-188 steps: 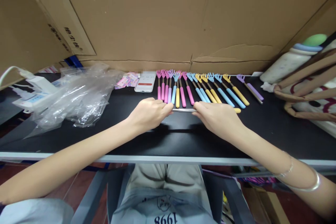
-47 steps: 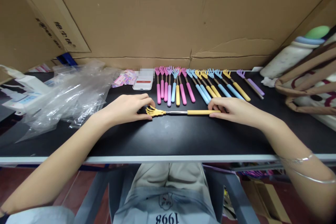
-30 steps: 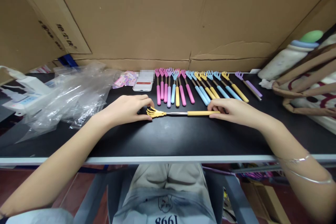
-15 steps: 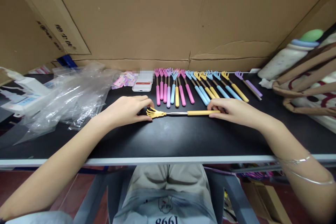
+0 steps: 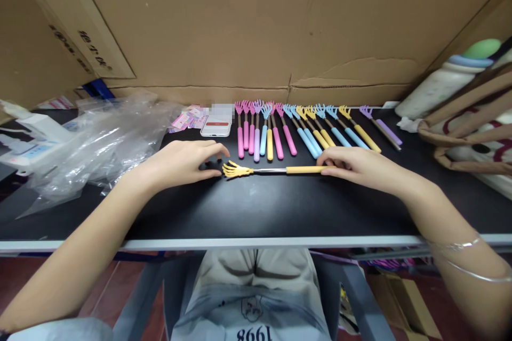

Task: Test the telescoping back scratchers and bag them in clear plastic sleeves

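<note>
Yellow with a silver middle, the scratcher [image 5: 276, 170] lies crosswise at the centre of the frame, claw [image 5: 237, 170] to the left, on or just above the black table [image 5: 256, 213]. A moment ago the left hand [image 5: 186, 163] had its thumb and fingers around the claw tips; now it has drawn off leftward and sits just clear of them, thumb and fingers spread with a gap between. That leaves 1 hand on the scratcher: the right hand [image 5: 360, 168], right of centre, its thumb and curled fingers pinching the handle end. The row [image 5: 278, 141] of other scratchers, above, lies as it did.

As for writing, "1998" reads upside down on the shirt [image 5: 252, 311] at bottom centre, with 1 small emblem above it, illegible. Dark Chinese characters run down the cardboard [image 5: 200, 21] at upper left, too slanted to read surely. The phone [image 5: 216, 129], left of the row, shows a red bar; its upper part is pixelated.
</note>
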`<action>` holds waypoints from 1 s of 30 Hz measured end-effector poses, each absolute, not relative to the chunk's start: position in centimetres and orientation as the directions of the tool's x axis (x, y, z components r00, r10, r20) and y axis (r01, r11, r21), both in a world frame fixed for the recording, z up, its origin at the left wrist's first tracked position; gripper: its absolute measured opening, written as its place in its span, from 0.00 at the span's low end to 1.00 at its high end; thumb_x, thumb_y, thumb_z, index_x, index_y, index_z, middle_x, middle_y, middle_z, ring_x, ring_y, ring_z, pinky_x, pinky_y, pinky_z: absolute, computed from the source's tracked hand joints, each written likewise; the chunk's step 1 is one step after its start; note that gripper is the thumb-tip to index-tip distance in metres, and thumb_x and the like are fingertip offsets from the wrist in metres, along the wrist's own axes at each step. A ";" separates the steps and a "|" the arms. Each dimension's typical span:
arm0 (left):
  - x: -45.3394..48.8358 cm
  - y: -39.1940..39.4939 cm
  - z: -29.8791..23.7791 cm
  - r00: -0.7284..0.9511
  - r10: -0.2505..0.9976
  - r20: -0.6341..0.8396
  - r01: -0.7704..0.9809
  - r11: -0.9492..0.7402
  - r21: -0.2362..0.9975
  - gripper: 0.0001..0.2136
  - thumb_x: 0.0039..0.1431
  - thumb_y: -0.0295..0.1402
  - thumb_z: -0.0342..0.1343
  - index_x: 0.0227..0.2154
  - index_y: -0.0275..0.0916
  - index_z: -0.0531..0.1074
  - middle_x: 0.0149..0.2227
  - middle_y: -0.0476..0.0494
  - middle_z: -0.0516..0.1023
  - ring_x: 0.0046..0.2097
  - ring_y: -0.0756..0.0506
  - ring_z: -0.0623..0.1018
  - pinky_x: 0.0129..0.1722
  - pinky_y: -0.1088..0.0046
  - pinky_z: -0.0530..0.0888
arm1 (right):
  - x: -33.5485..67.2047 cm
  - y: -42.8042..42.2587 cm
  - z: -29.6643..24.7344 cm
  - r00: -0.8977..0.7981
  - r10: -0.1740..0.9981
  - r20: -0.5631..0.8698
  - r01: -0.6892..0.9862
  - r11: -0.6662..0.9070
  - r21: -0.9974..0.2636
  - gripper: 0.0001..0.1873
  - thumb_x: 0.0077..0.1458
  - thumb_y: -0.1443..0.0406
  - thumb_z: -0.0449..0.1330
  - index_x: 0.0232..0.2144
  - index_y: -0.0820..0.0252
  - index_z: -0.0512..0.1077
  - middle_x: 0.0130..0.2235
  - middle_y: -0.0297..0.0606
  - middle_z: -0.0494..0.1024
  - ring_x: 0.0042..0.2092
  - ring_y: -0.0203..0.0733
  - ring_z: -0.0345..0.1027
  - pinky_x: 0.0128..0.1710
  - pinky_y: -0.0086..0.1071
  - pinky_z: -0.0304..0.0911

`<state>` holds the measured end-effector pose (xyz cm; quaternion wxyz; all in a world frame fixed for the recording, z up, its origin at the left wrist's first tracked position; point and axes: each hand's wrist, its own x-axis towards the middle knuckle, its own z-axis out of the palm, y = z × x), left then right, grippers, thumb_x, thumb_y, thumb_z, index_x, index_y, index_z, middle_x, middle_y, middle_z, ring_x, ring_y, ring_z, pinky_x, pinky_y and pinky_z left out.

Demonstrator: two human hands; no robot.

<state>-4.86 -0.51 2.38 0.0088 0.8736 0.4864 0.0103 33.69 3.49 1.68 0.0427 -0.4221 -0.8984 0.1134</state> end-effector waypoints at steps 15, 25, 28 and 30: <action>-4.1 -0.7 3.0 0.537 0.843 0.002 0.843 -0.537 0.029 0.13 0.59 0.27 0.39 0.36 0.44 0.69 0.36 0.53 0.78 0.35 0.49 0.76 0.33 0.76 0.64 | 33.9 3.3 2.0 -0.616 0.780 0.108 0.758 0.625 -0.189 0.15 0.61 0.57 0.48 0.40 0.55 0.72 0.35 0.38 0.78 0.31 0.38 0.69 0.31 0.29 0.57; -3.9 -0.8 3.2 0.522 0.853 0.010 0.853 -0.521 -0.038 0.13 0.58 0.29 0.40 0.37 0.45 0.70 0.36 0.52 0.79 0.35 0.48 0.76 0.32 0.76 0.63 | 33.8 3.2 2.1 -0.601 0.797 0.055 0.779 0.600 -0.181 0.17 0.61 0.54 0.48 0.40 0.54 0.72 0.36 0.37 0.78 0.32 0.38 0.69 0.31 0.29 0.57; -3.9 -0.7 3.1 0.522 0.853 0.007 0.852 -0.521 -0.051 0.14 0.58 0.29 0.39 0.38 0.45 0.69 0.35 0.52 0.79 0.35 0.48 0.76 0.31 0.76 0.63 | 33.8 3.2 2.0 -0.605 0.794 0.058 0.775 0.604 -0.183 0.17 0.61 0.54 0.48 0.40 0.54 0.72 0.36 0.37 0.78 0.32 0.38 0.69 0.31 0.29 0.57; -4.0 -0.7 3.1 0.519 0.855 0.012 0.854 -0.517 -0.059 0.14 0.58 0.29 0.39 0.39 0.44 0.70 0.35 0.52 0.79 0.35 0.48 0.76 0.31 0.76 0.63 | 33.8 3.3 2.0 -0.611 0.789 0.065 0.771 0.612 -0.178 0.17 0.61 0.54 0.48 0.39 0.54 0.72 0.35 0.37 0.78 0.31 0.38 0.69 0.30 0.28 0.57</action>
